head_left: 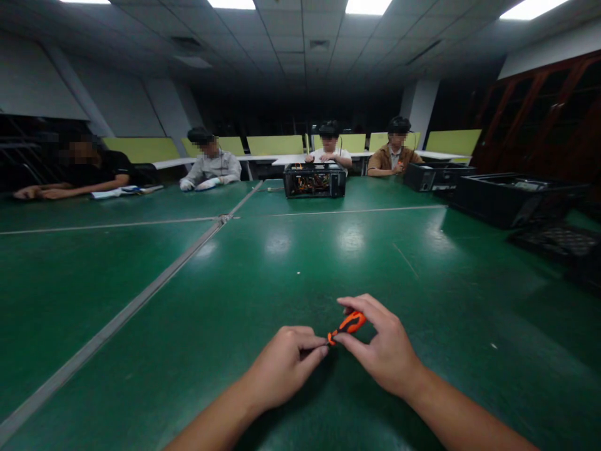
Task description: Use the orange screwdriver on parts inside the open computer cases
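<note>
Screwdriver (352, 322) over worktop (188, 326). Left hand (284, 363) pinching its shaft end; right hand (387, 351) curled about the handle, contact unclear. Step, I judge: two-handed tool handling; next move wants a steady pinch.

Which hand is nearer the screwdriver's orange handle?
Right: the right hand is around the handle, between thumb and fingers; the left hand is at the screwdriver's shaft end.

Ceiling panels (231, 3): 4, white, lit, at top edge. Room: dim; background (286, 97) near black. Green tabletop (263, 288): 4 hazy glare patches. Shadows: soft, below left hand (287, 366) and right hand (385, 347). Edges: stretched, wide-angle. Faces (206, 144): pixelated. Right edge: murky, detail lost.
</note>
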### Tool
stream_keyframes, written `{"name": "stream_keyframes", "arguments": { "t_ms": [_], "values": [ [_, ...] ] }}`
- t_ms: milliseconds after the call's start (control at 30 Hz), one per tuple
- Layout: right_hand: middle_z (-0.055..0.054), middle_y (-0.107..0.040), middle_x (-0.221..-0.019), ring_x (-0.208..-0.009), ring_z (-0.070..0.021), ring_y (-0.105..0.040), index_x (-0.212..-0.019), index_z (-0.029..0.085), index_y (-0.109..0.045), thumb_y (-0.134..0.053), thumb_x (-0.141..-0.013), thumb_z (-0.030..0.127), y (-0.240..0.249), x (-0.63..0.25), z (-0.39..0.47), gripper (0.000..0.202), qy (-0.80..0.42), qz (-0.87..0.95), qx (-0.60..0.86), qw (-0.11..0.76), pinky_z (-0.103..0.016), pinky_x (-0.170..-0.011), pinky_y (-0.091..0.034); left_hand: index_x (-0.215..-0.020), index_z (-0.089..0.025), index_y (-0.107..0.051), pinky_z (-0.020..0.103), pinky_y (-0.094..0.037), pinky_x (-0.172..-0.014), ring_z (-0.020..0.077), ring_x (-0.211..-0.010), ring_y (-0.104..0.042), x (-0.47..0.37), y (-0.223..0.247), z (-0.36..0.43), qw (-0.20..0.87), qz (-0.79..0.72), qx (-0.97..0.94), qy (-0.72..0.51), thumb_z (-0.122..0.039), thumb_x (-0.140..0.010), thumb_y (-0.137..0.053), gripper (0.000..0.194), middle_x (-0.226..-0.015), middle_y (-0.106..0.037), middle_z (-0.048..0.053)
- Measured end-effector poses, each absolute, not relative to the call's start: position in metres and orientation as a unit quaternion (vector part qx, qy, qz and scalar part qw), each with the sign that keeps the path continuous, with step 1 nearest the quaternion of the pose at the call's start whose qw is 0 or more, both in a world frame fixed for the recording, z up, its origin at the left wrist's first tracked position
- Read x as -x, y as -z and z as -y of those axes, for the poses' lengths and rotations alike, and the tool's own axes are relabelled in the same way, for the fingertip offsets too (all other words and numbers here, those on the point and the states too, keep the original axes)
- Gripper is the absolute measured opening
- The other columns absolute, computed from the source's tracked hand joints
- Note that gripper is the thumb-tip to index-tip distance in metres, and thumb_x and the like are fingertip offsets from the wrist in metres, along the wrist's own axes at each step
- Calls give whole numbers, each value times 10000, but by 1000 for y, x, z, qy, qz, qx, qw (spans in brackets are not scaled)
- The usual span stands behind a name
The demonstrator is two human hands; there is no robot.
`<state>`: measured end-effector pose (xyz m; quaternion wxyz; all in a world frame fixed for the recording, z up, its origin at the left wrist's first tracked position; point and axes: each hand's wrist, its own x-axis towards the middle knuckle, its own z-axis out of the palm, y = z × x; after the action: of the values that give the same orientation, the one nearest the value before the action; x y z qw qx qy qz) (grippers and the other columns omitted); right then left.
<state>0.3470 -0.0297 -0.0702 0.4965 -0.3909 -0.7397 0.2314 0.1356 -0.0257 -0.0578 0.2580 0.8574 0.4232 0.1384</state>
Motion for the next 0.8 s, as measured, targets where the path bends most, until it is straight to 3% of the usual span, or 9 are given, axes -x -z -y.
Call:
{"name": "stream_keyframes", "arguments": {
  "t_ms": [100,267,367,467,567,667,800],
  "values": [
    [-35,-628,-1081,-1004,-190,-621,-1239,269,-613,-750,-789,132,71,-347,28,490,-238,730,394,505,-311,-905,-488,-716,-155,-650,227,-318,-607,111,-620,-486,-139,57,27,311,-398,-852,-142,-265,-976,-471,334,-629,-485,-26],
    [-83,-587,-1263,-1171,-213,-581,-1075,232,-725,-633,-885,193,78,-349,21,215,-271,760,409,427,-353,-1023,-454,-638,-141,-614,234,-293,-582,101,-599,-446,-142,58,31,370,-389,-836,-111,-253,-925,-529,320,-599,-453,-36],
    [-85,-536,-1399,-1276,-204,-522,-1163,215,-701,-462,-917,112,80,-350,19,357,-304,787,394,365,-377,-1090,-408,-598,-137,-594,238,-264,-539,95,-561,-386,-143,61,35,426,-395,-804,-123,-276,-877,-581,312,-559,-402,-47],
    [-68,-516,-1442,-1307,-200,-498,-1231,213,-671,-421,-821,13,79,-352,20,520,-326,805,380,319,-389,-1113,-384,-544,-142,-516,240,-226,-506,85,-531,-301,-145,61,38,500,-388,-760,-149,-357,-859,-615,394,-528,-320,-59],
    [-60,-595,-1342,-1182,-217,-586,-1209,236,-687,-522,-795,33,78,-352,21,489,-310,817,385,296,-373,-1038,-443,-555,-152,-491,235,-217,-463,76,-466,-307,-145,59,38,579,-376,-701,-180,-504,-893,-535,491,-506,-346,-55],
    [-39,-679,-1096,-977,-194,-646,-1080,247,-733,-610,-871,148,76,-350,22,262,-304,818,393,288,-312,-882,-492,-695,-120,-627,229,-273,-434,86,-427,-386,-144,56,36,600,-393,-657,-232,-549,-924,-421,528,-562,-462,-22],
    [1,-664,-832,-804,-174,-632,-863,239,-745,-697,-858,245,74,-350,22,49,-285,817,425,267,-282,-742,-454,-944,-125,-745,237,-390,-556,114,-562,-483,-139,52,32,450,-418,-732,-295,-434,-942,-438,436,-694,-524,4]
  ]
}}
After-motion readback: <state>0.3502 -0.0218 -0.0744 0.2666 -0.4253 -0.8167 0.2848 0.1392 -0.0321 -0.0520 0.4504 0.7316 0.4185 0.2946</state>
